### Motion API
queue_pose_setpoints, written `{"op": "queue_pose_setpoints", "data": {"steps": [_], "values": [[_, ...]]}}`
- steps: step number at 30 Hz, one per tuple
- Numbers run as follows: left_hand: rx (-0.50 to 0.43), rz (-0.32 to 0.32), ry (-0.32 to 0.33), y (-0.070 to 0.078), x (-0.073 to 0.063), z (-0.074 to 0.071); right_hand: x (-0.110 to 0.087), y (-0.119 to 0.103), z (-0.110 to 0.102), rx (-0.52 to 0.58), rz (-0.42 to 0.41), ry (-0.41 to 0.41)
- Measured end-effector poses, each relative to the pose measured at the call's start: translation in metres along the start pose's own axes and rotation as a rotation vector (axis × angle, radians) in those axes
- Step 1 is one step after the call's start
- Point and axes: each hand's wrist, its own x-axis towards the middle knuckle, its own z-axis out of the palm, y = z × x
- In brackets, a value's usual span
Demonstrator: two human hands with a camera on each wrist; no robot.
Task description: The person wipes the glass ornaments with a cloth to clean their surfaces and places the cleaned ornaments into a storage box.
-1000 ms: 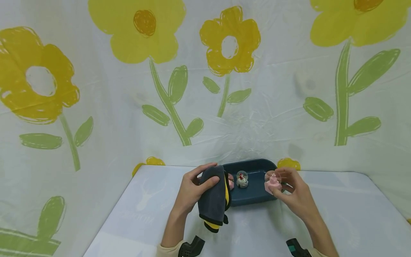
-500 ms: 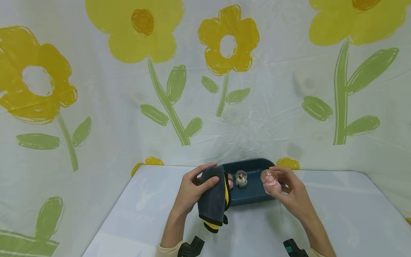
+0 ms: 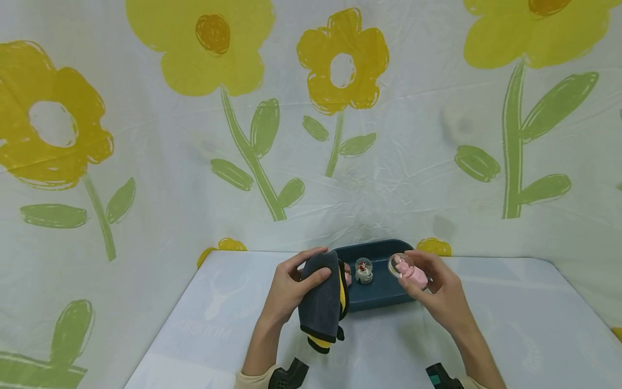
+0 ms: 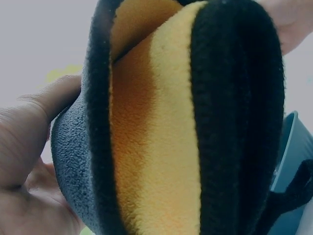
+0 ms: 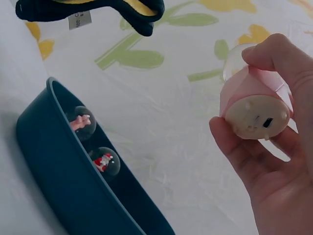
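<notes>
My left hand point(image 3: 286, 286) grips a folded cloth point(image 3: 318, 308), dark grey outside and yellow inside with black edging, over the tray's left side. The left wrist view looks into its yellow fold point(image 4: 161, 112). My right hand point(image 3: 444, 292) holds a pink snow globe point(image 3: 415, 275) by its base, above the tray's right end. Its clear dome tips toward the left. In the right wrist view the pale underside point(image 5: 257, 117) shows a small dark slot.
A dark blue tray point(image 3: 386, 294) stands near the table's back edge. Inside are a snow globe with a red and white figure point(image 3: 363, 273) and one with a pink figure point(image 5: 80, 122), partly hidden by the cloth in the head view. Behind hangs a flowered sheet point(image 3: 413, 189).
My right hand has moved slightly left and tipped the pink snow globe from nearly upright to leaning left. The left hand and cloth have stayed almost still.
</notes>
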Motion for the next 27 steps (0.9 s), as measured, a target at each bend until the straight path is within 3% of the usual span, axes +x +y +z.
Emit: {"op": "queue_pose_setpoints", "data": {"steps": [27], "values": [[0.055,-0.003,0.015,-0.002,0.001,0.003,0.001,-0.016,0.006,0.104,0.033,-0.037]]}}
